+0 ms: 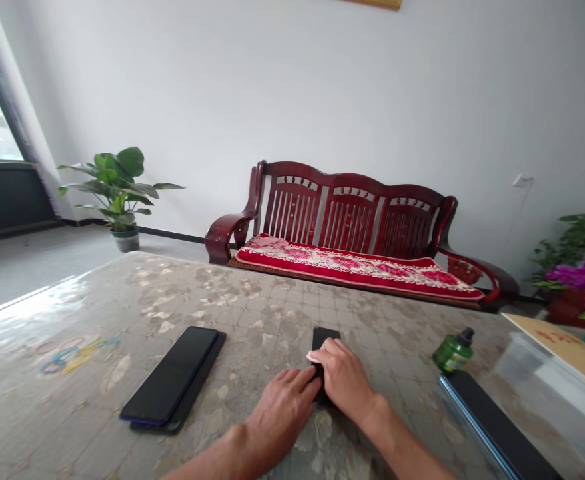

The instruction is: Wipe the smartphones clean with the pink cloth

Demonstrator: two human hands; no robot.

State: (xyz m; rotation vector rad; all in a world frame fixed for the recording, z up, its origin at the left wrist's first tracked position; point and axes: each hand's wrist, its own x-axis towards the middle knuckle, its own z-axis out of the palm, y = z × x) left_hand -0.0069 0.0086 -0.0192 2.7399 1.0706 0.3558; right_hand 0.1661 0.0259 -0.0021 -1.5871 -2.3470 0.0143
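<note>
A small black phone (324, 337) lies flat on the marbled table (252, 300), its far end showing past my hands. My right hand (345, 380) is closed over it, pressing a small whitish-pink pad (313, 358) against its surface. My left hand (282, 413) lies beside it with fingers stretched flat, their tips touching the phone's near left edge. Left of my hands, two larger black phones (175, 377) lie stacked, one partly over the other.
A small green bottle with a black cap (452, 351) lies at the right, beside a long dark device with a blue edge (497, 427) and a clear box (547, 383). Coloured rubber bands (70, 355) lie at the left. A red wooden bench (352, 233) stands behind the table.
</note>
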